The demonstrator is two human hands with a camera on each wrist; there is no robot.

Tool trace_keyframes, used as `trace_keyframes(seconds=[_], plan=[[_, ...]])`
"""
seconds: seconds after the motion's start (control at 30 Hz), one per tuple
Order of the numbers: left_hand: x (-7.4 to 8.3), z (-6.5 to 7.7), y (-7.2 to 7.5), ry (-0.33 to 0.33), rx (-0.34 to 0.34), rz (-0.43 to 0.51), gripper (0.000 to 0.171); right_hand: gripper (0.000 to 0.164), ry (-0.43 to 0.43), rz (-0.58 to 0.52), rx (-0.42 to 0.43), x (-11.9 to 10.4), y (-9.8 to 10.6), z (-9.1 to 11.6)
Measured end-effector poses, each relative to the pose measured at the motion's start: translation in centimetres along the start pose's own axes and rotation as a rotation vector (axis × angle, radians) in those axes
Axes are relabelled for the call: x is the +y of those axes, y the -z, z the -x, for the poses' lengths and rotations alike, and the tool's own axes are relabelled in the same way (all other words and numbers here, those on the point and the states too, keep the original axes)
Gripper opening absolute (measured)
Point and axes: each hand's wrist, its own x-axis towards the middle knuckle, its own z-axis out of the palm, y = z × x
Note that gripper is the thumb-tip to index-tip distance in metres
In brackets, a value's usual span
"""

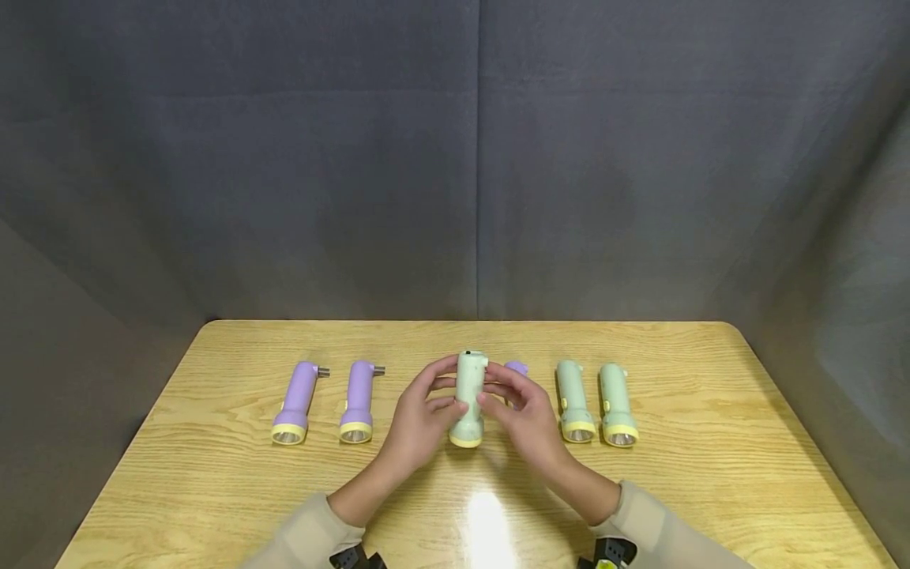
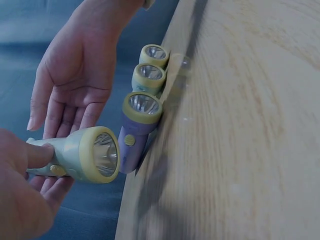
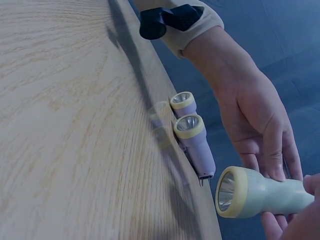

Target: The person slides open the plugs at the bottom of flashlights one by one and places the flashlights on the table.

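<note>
In the head view a pale green flashlight point(image 1: 469, 387) with a yellow rim is held upright above the table's middle, lens end down. My left hand point(image 1: 419, 419) grips it from the left, thumb in front and fingers behind. From the other side my right hand point(image 1: 529, 419) also holds it, thumb at its front edge. The left wrist view shows its yellow switch point(image 2: 58, 170) and lens point(image 2: 105, 154). A purple flashlight point(image 1: 517, 367) lies mostly hidden behind my right hand; more of that purple flashlight point(image 2: 134, 135) appears in the left wrist view.
Two purple flashlights, one far left point(image 1: 297, 395) and one nearer point(image 1: 359, 395), lie with metal prongs out. Two green flashlights, an inner one point(image 1: 573, 395) and an outer one point(image 1: 616, 395), lie at right. The wooden table point(image 1: 711, 474) meets a grey curtain point(image 1: 320, 197) behind.
</note>
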Motion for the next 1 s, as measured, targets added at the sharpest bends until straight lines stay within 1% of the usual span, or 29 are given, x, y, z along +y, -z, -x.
trace_keyframes(seconds=[0.1,0.33,0.5,0.63,0.77,0.9,1.0], plan=[[-0.07,0.24,-0.22,-0.028,0.017,-0.013,0.066,0.044,0.0,0.013,-0.005,-0.12,0.1,-0.02],[-0.53,0.45,-0.56,-0.069,0.04,0.014,0.064,0.045,0.011,0.058,0.003,-0.25,0.16,-0.24],[-0.68,0.57,-0.77,-0.102,0.049,0.027,0.064,0.046,0.012,0.068,0.006,-0.44,0.2,-0.27],[-0.76,0.77,-0.86,-0.129,0.05,0.02,0.064,0.043,0.016,0.068,0.008,-0.48,0.21,-0.27],[-0.76,0.99,-0.92,-0.141,0.043,0.016,0.063,0.038,0.008,0.069,0.015,-0.39,0.26,-0.31],[-0.73,1.08,-0.99,-0.144,0.044,0.019,0.064,0.036,0.031,0.087,0.019,-0.42,0.26,-0.27],[-0.6,1.04,-1.02,-0.155,0.05,0.011,0.065,0.036,0.069,0.112,0.015,-0.41,0.26,-0.34]])
